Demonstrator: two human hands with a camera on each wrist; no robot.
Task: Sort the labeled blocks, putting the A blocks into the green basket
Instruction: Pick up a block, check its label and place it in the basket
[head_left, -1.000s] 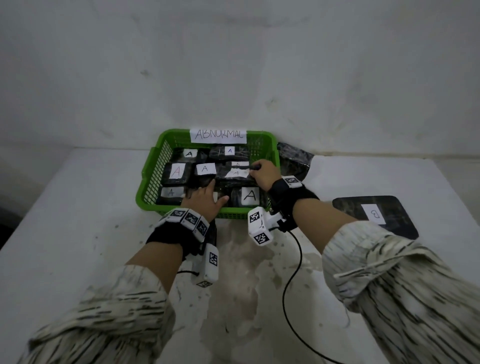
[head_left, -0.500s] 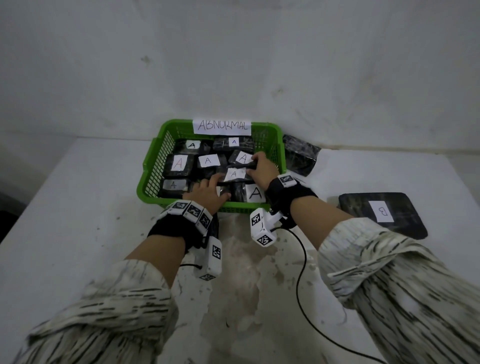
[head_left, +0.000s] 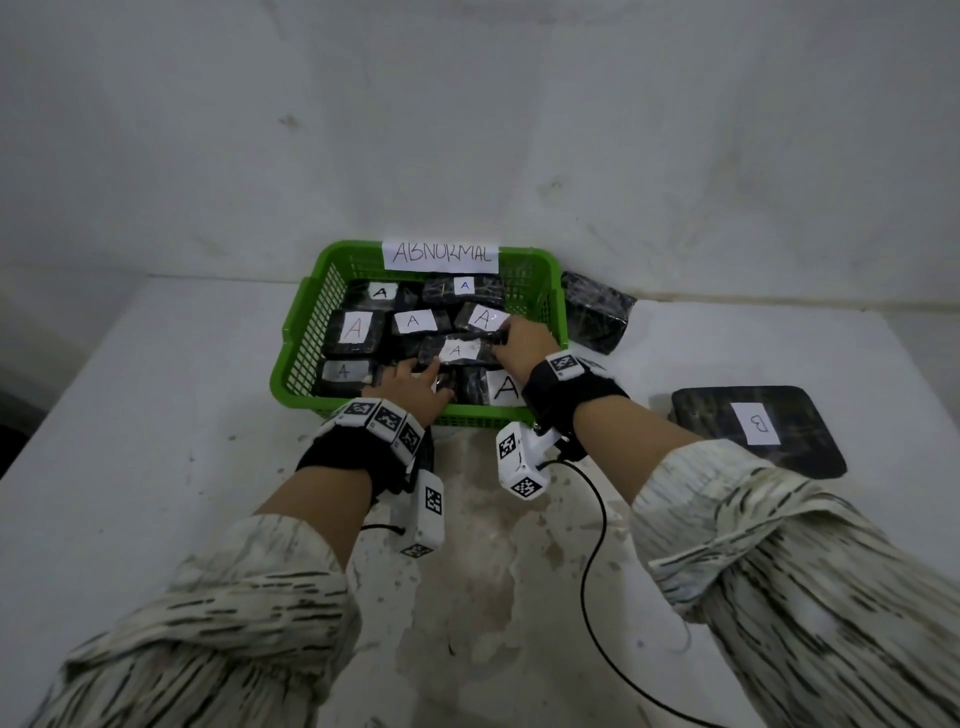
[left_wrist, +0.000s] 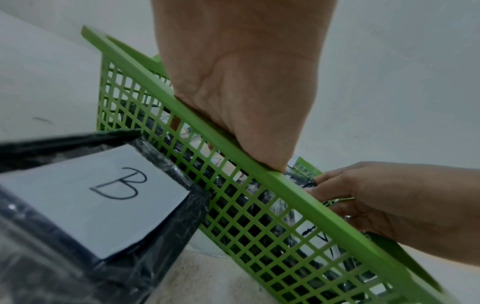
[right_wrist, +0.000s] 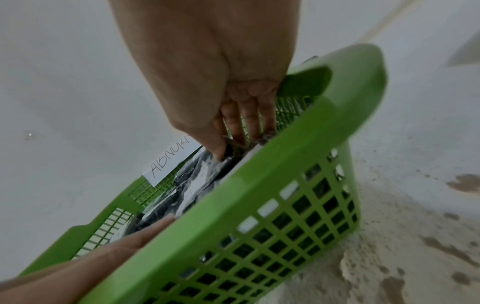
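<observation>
The green basket (head_left: 311, 332) labelled ABNORMAL stands at the back of the table and holds several black wrapped blocks with white A labels. My right hand (head_left: 522, 340) is inside it at the right and pinches the end of an A block (head_left: 457, 351) that lies on top of the others; the right wrist view shows the thumb and fingers of the right hand (right_wrist: 231, 148) on that dark wrap. My left hand (head_left: 410, 387) reaches over the near rim (left_wrist: 298, 195), its palm resting on it and its fingers flat on the blocks; the fingertips are hidden.
A flat black block labelled B (head_left: 756, 423) lies on the table to the right. An unlabelled black block (head_left: 597, 312) leans behind the basket's right corner. The left wrist view shows a B block (left_wrist: 103, 195) against the basket wall. A black cable (head_left: 587, 545) trails toward me.
Both hands have stayed in the basket. The right hand has shifted the top A block slightly, uncovering another A label behind it. The head view has drifted a little.
</observation>
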